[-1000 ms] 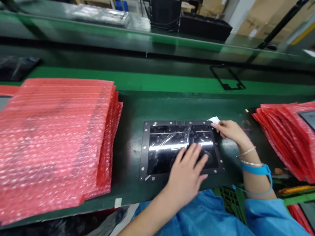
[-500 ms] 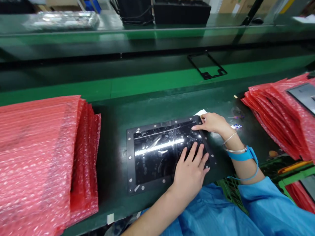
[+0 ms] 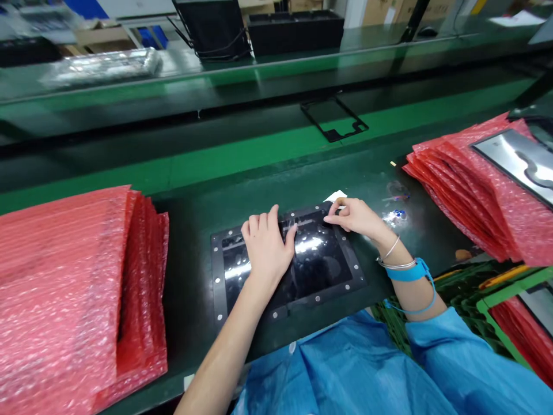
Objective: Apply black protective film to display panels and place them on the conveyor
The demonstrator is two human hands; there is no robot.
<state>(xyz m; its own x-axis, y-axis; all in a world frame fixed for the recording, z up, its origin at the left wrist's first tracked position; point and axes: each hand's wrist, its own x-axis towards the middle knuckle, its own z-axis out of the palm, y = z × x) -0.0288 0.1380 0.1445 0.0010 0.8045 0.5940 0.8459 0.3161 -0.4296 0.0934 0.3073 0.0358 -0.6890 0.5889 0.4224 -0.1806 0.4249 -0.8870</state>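
Observation:
A black framed panel (image 3: 319, 271) with a glossy screen and clear film lies flat on the dark green bench in front of me. My left hand (image 3: 266, 248) rests flat on the panel's upper left part, fingers stretched out. My right hand (image 3: 356, 218) is at the panel's far right corner, fingertips pinched on the film's edge there. A small white paper piece (image 3: 336, 196) lies just beyond that corner.
A thick stack of red bubble-wrap bags (image 3: 73, 288) fills the left. Another red stack (image 3: 475, 190) with a grey panel (image 3: 516, 161) on top sits right. A black frame (image 3: 334, 118) lies on the green belt behind. Black boxes stand on the far shelf.
My left hand slid from the panel's lower right to its upper left. My right hand stayed at the far right corner. The view swung right.

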